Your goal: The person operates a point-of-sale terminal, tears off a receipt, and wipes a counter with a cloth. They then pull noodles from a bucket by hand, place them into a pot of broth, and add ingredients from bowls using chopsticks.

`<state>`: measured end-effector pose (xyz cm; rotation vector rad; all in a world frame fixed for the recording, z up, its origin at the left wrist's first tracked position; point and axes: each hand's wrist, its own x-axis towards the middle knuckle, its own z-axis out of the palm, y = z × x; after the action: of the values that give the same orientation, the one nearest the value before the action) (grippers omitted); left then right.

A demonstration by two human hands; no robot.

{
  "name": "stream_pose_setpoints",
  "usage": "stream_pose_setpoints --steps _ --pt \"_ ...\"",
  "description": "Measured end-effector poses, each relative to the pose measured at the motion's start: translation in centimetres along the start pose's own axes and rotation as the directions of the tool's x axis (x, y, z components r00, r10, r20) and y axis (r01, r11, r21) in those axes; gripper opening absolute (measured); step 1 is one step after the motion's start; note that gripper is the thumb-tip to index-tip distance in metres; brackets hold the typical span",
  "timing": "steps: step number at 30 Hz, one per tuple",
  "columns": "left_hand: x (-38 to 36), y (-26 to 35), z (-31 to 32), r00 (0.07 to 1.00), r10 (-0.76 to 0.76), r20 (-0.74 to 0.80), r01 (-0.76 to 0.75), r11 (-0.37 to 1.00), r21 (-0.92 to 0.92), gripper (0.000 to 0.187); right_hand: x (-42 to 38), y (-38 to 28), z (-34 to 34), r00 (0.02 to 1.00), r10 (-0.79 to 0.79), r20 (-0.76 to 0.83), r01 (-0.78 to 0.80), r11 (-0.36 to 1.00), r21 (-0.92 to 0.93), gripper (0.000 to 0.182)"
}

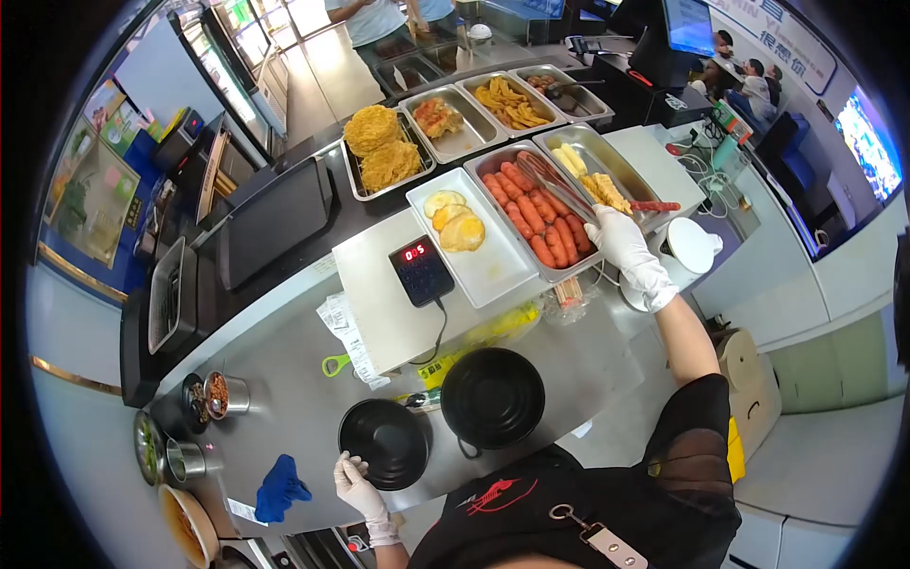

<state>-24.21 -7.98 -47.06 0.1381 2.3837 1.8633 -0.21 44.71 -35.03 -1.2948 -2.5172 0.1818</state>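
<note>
Gripping metal tongs point(561, 188) over sausages point(527, 211), my gloved right hand point(623, 245) has fingers closed; my left hand point(358, 486) pinches a black bowl point(384, 442) at its rim.

black bowls point(493, 398) on metal counter point(284, 408)

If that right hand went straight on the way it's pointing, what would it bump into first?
The right hand would probably meet the sausages first, since the metal tongs in its grip reach over them. Its height is hard to judge, so it might pass above.
</note>
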Motion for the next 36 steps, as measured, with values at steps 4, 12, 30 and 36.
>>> stream_pose_setpoints --steps 4,12,30,36 --pt "-2.0 1.4 1.9 0.999 0.031 -0.022 -0.030 0.999 0.035 0.020 2.9 2.6 1.8 0.991 -0.010 0.136 0.019 0.998 -0.067 0.025" --pt "-5.3 1.4 2.3 0.996 0.020 -0.087 -0.015 0.998 0.056 0.020 5.6 2.7 2.0 0.974 -0.071 0.213 0.083 0.996 -0.046 0.026" --pt "-10.5 -0.3 -4.0 0.944 -0.070 -0.323 0.100 0.992 0.078 0.019 -1.5 -9.4 -3.6 0.849 -0.250 0.465 -0.316 0.466 0.827 0.023" --pt "-14.5 -2.8 -10.3 0.849 0.025 -0.528 0.054 0.990 0.133 0.014 -6.9 -25.1 -0.4 0.646 -0.575 0.502 -0.222 0.487 0.845 0.024"
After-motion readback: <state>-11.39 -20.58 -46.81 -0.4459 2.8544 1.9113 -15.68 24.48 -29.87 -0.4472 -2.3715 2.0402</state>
